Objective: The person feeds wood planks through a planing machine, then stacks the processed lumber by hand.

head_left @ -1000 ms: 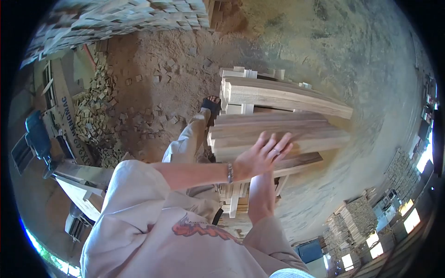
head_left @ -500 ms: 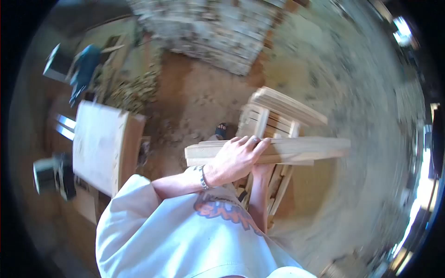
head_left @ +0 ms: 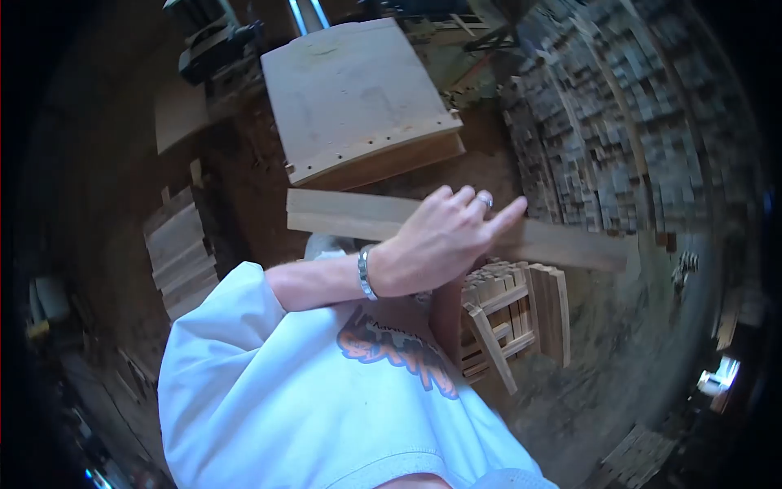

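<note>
A small stack of long wooden boards (head_left: 346, 213) is held crosswise in front of my body. My left hand (head_left: 446, 232), with a ring and a metal bracelet, lies over its middle. Some fingers bend over the top edge, while one points out to the right. Below them my right hand (head_left: 450, 295) comes up from underneath at the boards; its fingers are hidden behind the left hand and the wood. Beneath the boards' right half stands a pile of slatted wooden pieces (head_left: 513, 314).
A machine table (head_left: 350, 90) with a pale flat top is straight ahead. Stacked wood blocks (head_left: 603, 122) rise at the right. Another pile of boards (head_left: 181, 253) sits on the left. Further machinery (head_left: 216, 45) stands at the far left.
My view and body have turned left, so the machine table is now ahead and the block stack to the right. The boards moved along with my hands, off the slatted pile.
</note>
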### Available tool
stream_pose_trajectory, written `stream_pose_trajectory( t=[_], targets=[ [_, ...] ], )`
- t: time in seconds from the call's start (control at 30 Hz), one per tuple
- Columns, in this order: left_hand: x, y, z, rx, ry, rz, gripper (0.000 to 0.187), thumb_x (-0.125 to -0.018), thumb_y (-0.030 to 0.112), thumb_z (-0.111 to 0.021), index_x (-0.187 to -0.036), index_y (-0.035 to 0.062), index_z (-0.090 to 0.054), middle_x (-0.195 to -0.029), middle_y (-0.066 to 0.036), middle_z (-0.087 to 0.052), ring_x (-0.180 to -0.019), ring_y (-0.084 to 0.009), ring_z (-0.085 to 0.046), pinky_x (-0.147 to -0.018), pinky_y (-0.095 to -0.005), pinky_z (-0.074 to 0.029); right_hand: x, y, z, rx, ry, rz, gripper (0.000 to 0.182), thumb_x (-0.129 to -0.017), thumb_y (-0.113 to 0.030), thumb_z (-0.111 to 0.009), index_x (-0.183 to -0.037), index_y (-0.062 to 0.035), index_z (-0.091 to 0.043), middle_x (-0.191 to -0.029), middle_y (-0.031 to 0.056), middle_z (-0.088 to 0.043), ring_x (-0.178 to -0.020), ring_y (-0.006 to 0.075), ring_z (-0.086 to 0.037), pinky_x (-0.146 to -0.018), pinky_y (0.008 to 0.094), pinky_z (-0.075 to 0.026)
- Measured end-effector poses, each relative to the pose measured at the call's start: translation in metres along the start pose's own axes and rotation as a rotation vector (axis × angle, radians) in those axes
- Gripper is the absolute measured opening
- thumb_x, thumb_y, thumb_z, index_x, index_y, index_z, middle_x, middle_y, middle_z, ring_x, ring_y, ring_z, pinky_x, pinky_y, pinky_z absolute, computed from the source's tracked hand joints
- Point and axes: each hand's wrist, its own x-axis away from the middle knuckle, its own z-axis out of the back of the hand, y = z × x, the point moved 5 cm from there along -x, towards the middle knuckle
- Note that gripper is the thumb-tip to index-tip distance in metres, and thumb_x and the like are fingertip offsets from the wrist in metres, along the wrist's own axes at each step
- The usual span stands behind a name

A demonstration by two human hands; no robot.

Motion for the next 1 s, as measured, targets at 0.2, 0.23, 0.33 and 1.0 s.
stream_pose_trajectory(
  t=[0.2,0.23,0.33,1.0],
  targets=[
    [-0.007,-0.123,0.047,-0.077,0.178,0.197,0.062,-0.072,0.005,-0.057,-0.134,0.0065,-0.047,-0.086,-0.011,-0.061,-0.081,-0.0233,-0.061,-0.069,-0.0336,-0.048,-0.109,0.079,-0.075,-0.019,-0.163,-0.086,0.085,-0.086,-0.068,-0.039,-0.147,-0.0134,-0.016,-0.148,0.0077,-0.024,-0.137,0.0278,-0.025,-0.112,0.0492,-0.021],
    [-0.008,-0.146,0.051,-0.086,0.171,0.239,0.062,-0.072,0.004,-0.057,-0.133,0.0062,-0.048,-0.084,-0.012,-0.061,-0.079,-0.0237,-0.061,-0.068,-0.0339,-0.048,-0.125,0.094,-0.083,-0.023,-0.175,-0.097,0.086,-0.086,-0.068,-0.039,-0.147,-0.0132,-0.016,-0.149,0.0076,-0.024,-0.137,0.0278,-0.025,-0.112,0.049,-0.021],
    [-0.016,-0.217,0.052,-0.103,0.242,0.29,0.064,-0.07,0.003,-0.058,-0.133,0.0046,-0.048,-0.078,-0.015,-0.06,-0.075,-0.0252,-0.061,-0.063,-0.0359,-0.05,-0.176,0.136,-0.097,-0.014,-0.176,-0.141,0.088,-0.085,-0.069,-0.04,-0.147,-0.0126,-0.014,-0.149,0.0073,-0.023,-0.138,0.0279,-0.024,-0.112,0.0487,-0.021],
    [-0.028,-0.524,-0.104,-0.291,-0.543,0.726,0.073,-0.076,0.063,-0.062,-0.119,0.0045,-0.06,-0.127,-0.02,-0.053,-0.12,-0.0282,-0.047,-0.096,-0.0426,-0.039,-0.216,0.212,0.014,0.711,0.072,-0.78,0.072,-0.084,-0.052,-0.064,-0.128,0.001,-0.043,-0.124,0.0138,-0.049,-0.119,0.0197,-0.044,-0.103,0.0428,-0.036]
  ],
)
